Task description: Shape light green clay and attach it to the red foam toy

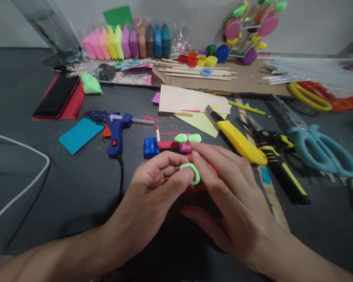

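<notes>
A small light-green ring of modelling clay (197, 176) sits in my left hand (161, 184), whose thumb presses into it against curled fingers. My right hand (232, 196) lies alongside with fingers stretched out and thumb apart, its fingertips at the ring's right edge. Just beyond the fingers is a small clay model with a red bar (168, 144), a blue roller-like piece (151, 147) and two light-green ovals (188, 138) on a pink piece. My hands hide the model's near part.
A blue glue gun (116, 129) lies left of the model. To the right are a yellow utility knife (241, 141), pliers (266, 137) and blue-handled scissors (314, 149). Clay packets (129, 42) line the wall. A white cable (32, 149) curves at left.
</notes>
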### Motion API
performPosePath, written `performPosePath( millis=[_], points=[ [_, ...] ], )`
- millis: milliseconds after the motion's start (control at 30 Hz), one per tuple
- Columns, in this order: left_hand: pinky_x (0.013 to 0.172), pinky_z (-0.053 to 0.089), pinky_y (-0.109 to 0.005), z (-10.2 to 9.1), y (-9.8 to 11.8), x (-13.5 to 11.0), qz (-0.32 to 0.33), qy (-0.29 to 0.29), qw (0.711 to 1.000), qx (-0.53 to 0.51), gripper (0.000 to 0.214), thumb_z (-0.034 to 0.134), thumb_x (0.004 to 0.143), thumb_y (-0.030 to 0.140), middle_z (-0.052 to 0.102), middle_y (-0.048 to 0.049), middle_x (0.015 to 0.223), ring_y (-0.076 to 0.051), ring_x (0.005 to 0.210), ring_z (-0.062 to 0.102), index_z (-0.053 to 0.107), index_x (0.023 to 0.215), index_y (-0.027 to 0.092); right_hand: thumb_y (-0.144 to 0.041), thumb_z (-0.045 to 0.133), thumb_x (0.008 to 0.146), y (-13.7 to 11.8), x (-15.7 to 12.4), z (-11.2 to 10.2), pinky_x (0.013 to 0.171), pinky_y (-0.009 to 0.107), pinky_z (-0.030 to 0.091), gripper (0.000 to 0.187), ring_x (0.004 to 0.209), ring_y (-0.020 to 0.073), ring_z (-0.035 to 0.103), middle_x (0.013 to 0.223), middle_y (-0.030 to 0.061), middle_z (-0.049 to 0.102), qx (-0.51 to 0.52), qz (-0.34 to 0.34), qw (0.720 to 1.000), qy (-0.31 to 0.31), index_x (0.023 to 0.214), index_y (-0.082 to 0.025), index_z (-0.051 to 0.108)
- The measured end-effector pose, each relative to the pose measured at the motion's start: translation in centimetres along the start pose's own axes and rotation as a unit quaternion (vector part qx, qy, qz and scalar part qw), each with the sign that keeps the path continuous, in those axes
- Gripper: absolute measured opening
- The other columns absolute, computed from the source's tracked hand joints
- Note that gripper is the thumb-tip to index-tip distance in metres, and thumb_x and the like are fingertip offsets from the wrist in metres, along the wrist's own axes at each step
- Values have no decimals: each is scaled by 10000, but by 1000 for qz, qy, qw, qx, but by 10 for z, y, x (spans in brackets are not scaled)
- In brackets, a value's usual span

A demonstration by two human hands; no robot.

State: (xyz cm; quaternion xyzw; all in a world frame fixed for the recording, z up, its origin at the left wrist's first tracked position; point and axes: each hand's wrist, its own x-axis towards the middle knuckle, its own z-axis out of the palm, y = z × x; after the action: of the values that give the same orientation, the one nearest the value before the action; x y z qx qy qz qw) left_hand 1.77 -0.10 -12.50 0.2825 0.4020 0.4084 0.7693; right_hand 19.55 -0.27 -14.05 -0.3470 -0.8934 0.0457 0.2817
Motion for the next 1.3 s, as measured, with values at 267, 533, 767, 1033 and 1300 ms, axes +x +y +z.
performPosePath(
  millis=[267,533,767,1033,1300],
  points=[
    [758,521,-201,2,-1,1,-7,15,1000,0,64,669,950,228,732,21,777,-97,749,656,695,911,184,-276,608,980,-1,1,1,1211,444,382,526,1430,329,396,1458,248,514,-48,-12,999,-5,1372,60,510],
    [788,530,-186,0,-1,0,7,18,998,66,134,661,962,245,752,38,907,-87,811,664,761,1051,248,-311,615,992,3,-1,-3,1198,441,394,534,1406,293,431,1413,241,554,-14,-1,1000,14,1382,35,499],
    [782,523,-196,0,-1,1,-7,-2,999,41,134,659,969,279,726,39,891,-89,816,660,736,1077,259,-293,627,985,1,-1,-2,1181,467,416,534,1404,301,439,1445,238,532,4,17,1000,3,1396,19,489],
    [739,505,-177,-5,-5,3,-36,4,999,9,119,687,951,334,676,42,819,-66,738,616,705,967,218,-373,550,1021,-1,-1,6,1212,475,396,586,1462,314,359,1482,256,491,-1,8,1000,-10,1415,51,455],
    [720,507,-202,-2,-6,6,-28,6,1000,0,100,649,965,302,661,37,795,-85,718,629,666,931,210,-359,546,1018,-3,-1,9,1224,492,370,598,1483,362,320,1527,271,443,-64,-3,998,-24,1419,75,457]
  ],
)
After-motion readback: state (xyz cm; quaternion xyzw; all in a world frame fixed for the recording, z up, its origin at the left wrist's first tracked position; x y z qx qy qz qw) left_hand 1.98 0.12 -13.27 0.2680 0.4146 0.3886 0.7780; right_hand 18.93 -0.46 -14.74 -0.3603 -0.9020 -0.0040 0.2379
